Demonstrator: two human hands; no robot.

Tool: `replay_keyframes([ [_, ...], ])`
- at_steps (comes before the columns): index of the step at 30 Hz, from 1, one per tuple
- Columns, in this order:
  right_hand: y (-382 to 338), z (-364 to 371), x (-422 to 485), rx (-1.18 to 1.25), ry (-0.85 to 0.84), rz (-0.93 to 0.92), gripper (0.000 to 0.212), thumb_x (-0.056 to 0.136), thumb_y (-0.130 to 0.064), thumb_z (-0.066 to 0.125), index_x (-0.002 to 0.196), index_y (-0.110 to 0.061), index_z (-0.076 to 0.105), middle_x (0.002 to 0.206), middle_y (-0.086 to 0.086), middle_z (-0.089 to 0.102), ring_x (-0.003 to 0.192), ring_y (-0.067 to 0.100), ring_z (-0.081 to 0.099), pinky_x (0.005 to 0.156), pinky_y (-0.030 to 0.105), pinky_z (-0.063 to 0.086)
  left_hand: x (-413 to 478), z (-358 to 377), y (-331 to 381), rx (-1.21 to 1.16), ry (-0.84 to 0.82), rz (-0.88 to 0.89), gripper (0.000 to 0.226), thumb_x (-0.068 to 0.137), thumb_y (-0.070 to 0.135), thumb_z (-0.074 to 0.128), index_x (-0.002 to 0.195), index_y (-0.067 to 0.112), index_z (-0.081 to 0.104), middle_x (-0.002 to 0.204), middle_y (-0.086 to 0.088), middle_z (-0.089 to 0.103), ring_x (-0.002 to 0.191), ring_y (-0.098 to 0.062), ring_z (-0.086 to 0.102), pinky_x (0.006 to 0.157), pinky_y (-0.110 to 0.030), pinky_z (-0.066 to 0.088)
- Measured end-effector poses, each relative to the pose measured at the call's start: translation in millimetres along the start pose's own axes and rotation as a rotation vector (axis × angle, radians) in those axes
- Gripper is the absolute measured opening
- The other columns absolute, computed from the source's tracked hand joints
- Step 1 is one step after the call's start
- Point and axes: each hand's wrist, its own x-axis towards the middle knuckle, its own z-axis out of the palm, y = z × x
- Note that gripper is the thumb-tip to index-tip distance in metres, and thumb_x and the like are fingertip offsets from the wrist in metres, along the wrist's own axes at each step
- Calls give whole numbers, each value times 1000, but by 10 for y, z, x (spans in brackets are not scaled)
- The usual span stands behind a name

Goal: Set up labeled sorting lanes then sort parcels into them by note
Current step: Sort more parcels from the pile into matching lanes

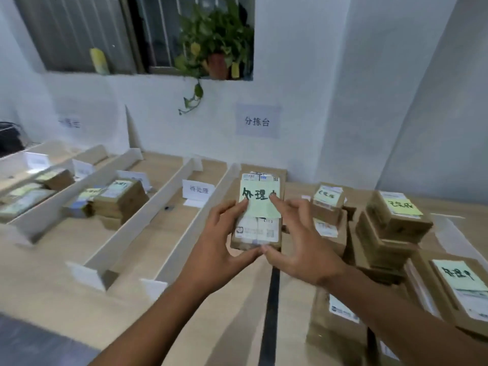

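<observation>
Nearest you, both hands are on one parcel. Your left hand (224, 233) grips its left side with the thumb at the near end and the fingers on top. Your right hand (298, 241) grips the right side the same way, with its forefinger resting on the note. That parcel (257, 233) is a brown box with one green note (260, 204), handwritten in black, stuck over white shipping labels. You hold it above the middle of the desk (52, 273), just right of the right-most divider and left of the unsorted pile. That pile (383, 233) of brown boxes sits along the desk's right edge, stacked several deep. Three of the boxes show green notes on top, but they hide one another too much for a full count. To the left of your hands, at least four long white dividers (137, 215) run from the near edge toward the back edge and mark out lanes. Four white folded label cards (195, 191) stand toward the far ends of the lanes, their writing too blurred to read. Toward the left edge, one lane holds a stack of noted parcels (118, 199), and the lane beyond it holds a few more (52, 178). On the wall past the back edge hang two paper signs, one sharp (257, 121) and one blurred (70, 122). One potted plant (216, 40) sits on the window sill above them.
</observation>
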Motion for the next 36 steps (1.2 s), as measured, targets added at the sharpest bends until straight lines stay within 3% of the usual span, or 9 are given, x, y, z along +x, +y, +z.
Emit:
replay_keyframes([
  [3, -493, 680, 364, 14, -69, -97, 94, 81, -52, 71, 160, -32, 23, 144, -14, 18, 143, 7, 30, 111, 9, 32, -303, -847, -334, 36, 51, -16, 87, 77, 50, 82, 152, 33, 41, 147, 13, 38, 139, -10, 44, 109, -24, 44],
  [7, -1174, 1567, 832, 33, -107, -198, 90, 79, -52, 75, 157, -31, 33, 145, -11, 21, 141, 12, 36, 113, 23, 40, -681, -1956, -792, 126, 103, -48, 86, 77, 44, 83, 152, 33, 41, 146, 13, 39, 137, -6, 45, 109, -25, 44],
  [11, -1761, 2467, 1239, 84, -136, -284, 84, 79, -49, 75, 152, -28, 41, 144, -6, 25, 139, 15, 40, 112, 31, 44, -1021, -2925, -1186, 204, 164, -102, 86, 74, 56, 76, 151, 36, 43, 144, 15, 39, 137, -2, 42, 108, -13, 38],
  [17, -2341, 3599, 1673, 156, -203, -319, 82, 80, -50, 75, 151, -27, 42, 143, -5, 26, 139, 15, 39, 112, 33, 43, -1444, -3968, -1761, 243, 207, -178, 84, 76, 41, 85, 150, 32, 45, 145, 15, 41, 134, 4, 44, 104, -8, 38],
  [23, -2465, 4596, 2161, 182, -262, -289, 83, 78, -60, 73, 148, -23, 47, 142, -9, 26, 136, 1, 37, 112, 23, 39, -1615, -4539, -2551, 238, 233, -274, 84, 77, 60, 77, 150, 37, 43, 142, 18, 41, 133, -3, 47, 104, -15, 44],
  [27, -2323, 5306, 2607, 168, -279, -268, 85, 76, -56, 76, 147, -16, 49, 140, 0, 30, 130, 8, 45, 107, 26, 45, -1524, -4863, -3303, 250, 202, -319, 84, 79, 53, 81, 151, 34, 42, 143, 16, 41, 134, -5, 47, 104, -23, 48],
  [31, -2077, 6006, 3207, 170, -318, -233, 84, 80, -54, 77, 150, -21, 44, 142, 1, 28, 134, 9, 39, 107, 28, 47, -1214, -5250, -4128, 269, 132, -361, 86, 78, 62, 76, 152, 35, 40, 146, 18, 38, 134, 1, 43, 104, -18, 46],
  [36, -1891, 6633, 3912, 132, -281, -123, 84, 80, -62, 73, 150, -24, 43, 143, -5, 26, 133, 3, 40, 106, 26, 48, -617, -5765, -4950, 271, 3, -365, 85, 80, 46, 82, 152, 31, 40, 149, 13, 37, 136, -2, 44, 106, -29, 49],
])
